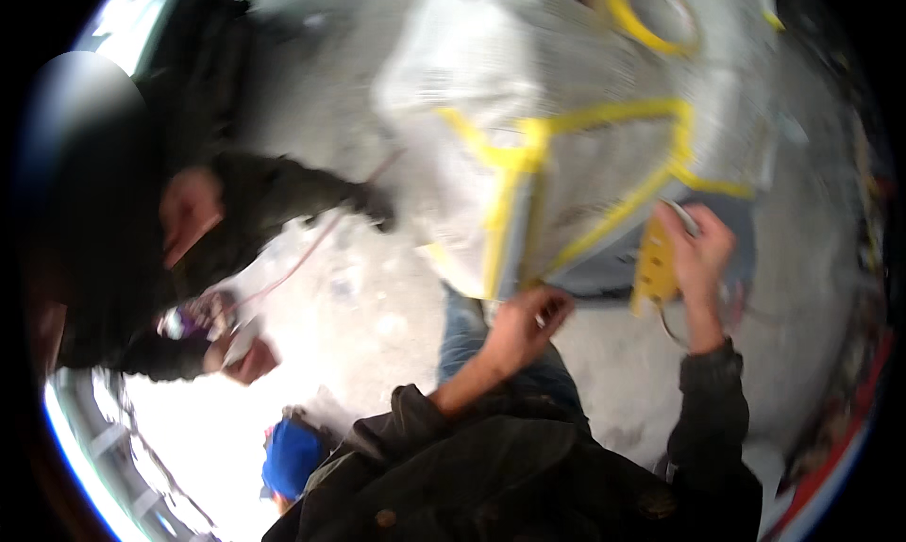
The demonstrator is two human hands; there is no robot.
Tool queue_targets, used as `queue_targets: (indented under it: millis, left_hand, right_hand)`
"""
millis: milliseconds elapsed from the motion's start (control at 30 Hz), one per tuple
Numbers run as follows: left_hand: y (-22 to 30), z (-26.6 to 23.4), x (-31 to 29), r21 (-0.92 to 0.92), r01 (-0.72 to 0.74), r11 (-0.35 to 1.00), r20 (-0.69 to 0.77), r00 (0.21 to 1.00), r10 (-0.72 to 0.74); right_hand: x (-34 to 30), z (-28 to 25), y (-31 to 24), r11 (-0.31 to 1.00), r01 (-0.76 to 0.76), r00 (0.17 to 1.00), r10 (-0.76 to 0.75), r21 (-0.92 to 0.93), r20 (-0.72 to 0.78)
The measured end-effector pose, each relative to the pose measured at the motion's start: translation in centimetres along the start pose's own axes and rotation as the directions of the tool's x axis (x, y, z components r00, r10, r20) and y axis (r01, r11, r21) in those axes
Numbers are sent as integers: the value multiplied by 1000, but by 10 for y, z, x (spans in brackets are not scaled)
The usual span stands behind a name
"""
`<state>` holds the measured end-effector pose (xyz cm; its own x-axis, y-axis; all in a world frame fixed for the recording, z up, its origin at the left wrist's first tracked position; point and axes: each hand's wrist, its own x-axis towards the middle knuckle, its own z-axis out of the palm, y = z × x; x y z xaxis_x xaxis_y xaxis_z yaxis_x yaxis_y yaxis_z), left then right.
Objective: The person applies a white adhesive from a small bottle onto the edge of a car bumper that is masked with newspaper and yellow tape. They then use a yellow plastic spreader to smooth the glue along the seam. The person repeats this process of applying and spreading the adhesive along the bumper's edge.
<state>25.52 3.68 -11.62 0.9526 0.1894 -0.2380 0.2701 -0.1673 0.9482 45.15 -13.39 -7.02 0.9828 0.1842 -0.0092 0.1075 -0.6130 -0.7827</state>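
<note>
My right hand [699, 250] grips a sanding block [655, 268] with a yellow, hole-punched face, tilted beside a grey painted panel [732, 229]. A pale rounded part of the block shows above my fingers. My left hand [525, 327] has its fingers curled by the lower corner of the taped area; motion blur hides what they may hold. Before me stands a bulky form under whitish sheeting [472, 56], with yellow masking tape [618, 117] bordering its uncovered parts. A roll of yellow tape [651, 16] lies on top of the sheeting.
At the left stands a person in dark clothes [104, 202]; one of that person's hands [249, 355] holds something pale. A thin reddish cord [293, 266] crosses the pale, dusty floor [363, 301]. Something blue [292, 457] is at my lower left. Red edging [854, 419] curves along the right.
</note>
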Motion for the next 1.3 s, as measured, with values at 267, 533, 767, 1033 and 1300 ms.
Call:
queue_targets:
  millis: [267, 533, 767, 1033, 1300]
  left_hand:
    - [-38, -100, -148, -554, 47, 831, -610, 657, -443]
    - [-34, -149, -140, -671, -541, 507, -732, 592, -336]
    - [-64, -177, -129, -593, -789, 158, -803, 595, -40]
    - [-85, -172, -143, -587, -771, 249, -793, 609, 16]
    - [-39, -137, -128, -699, -555, 451, -636, 771, -37]
  right_hand:
    - [0, 5, 29, 980, 17, 1000, -17, 199, -4]
    - [9, -1, 29, 982, 86, 996, -89, 167, 10]
    - [19, -2, 43, 979, 91, 995, -97, 183, 25]
    - [14, -3, 36, 983, 76, 994, -88, 167, 67]
    - [6, -1, 41, 974, 112, 992, -121, 196, 34]
